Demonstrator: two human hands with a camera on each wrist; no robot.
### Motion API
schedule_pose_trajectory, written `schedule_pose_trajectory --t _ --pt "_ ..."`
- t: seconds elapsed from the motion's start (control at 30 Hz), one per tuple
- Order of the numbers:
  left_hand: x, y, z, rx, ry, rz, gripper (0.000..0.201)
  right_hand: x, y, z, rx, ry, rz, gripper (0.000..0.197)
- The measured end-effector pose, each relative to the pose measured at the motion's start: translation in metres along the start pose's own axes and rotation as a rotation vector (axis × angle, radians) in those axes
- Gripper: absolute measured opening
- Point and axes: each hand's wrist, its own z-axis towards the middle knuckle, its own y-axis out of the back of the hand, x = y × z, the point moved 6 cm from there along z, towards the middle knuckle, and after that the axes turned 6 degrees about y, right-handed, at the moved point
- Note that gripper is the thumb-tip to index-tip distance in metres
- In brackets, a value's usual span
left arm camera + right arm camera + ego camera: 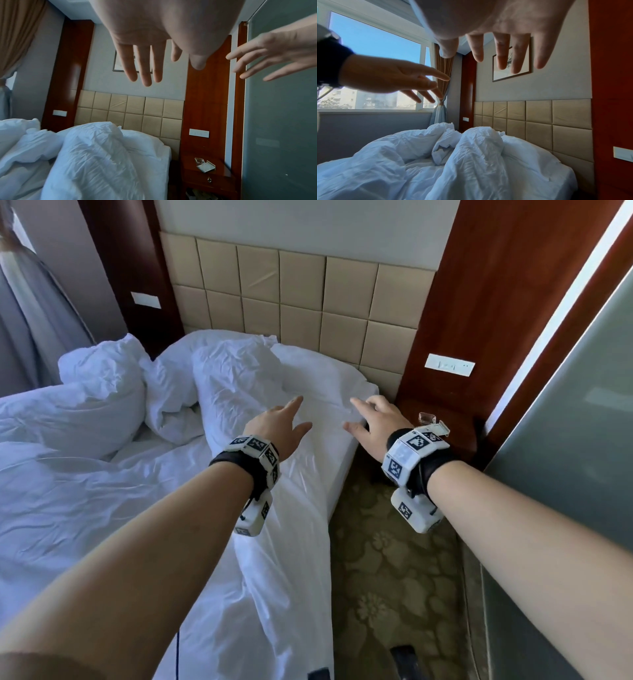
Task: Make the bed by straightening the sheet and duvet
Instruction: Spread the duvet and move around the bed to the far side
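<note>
A white crumpled duvet (236, 385) (96, 155) (477, 152) lies bunched along the head of the bed, over a white sheet (329, 385) (150, 147). My left hand (281, 422) (145, 60) hovers above the duvet's near fold, fingers straight and spread, holding nothing. My right hand (373, 416) (505, 54) reaches out beside it, over the bed's right corner by the headboard, also spread and empty. Both palms face down, apart from the bedding in the wrist views.
A padded beige headboard (301, 302) backs the bed. A wooden nightstand (442, 422) with small items stands at the right, next to a frosted glass panel (565, 440). Patterned carpet (394, 559) fills the narrow aisle. A window and curtain (441, 83) are on the far side.
</note>
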Motion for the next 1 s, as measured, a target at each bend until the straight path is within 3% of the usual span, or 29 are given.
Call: schedule_pose_trajectory --t 0.33,0.63,0.8,1.0 --pt "-0.081 -0.046 0.145 -0.006 -0.145 -0.06 0.061 -0.133 0.006 0.094 -0.029 -0.093 0.005 0.058" --pt "-0.174 -0.115 0.3 0.012 -0.128 -0.03 0.058 -0.279 0.002 0.206 -0.107 -0.001 0.183 0.056" --pt "-0.222 -0.14 0.37 0.016 -0.125 -0.023 0.058 -0.349 0.018 0.26 -0.111 0.041 0.148 0.057" --pt "-0.239 -0.158 0.455 -0.002 -0.112 0.08 0.061 -0.412 0.005 0.332 -0.046 0.049 -0.046 0.061"
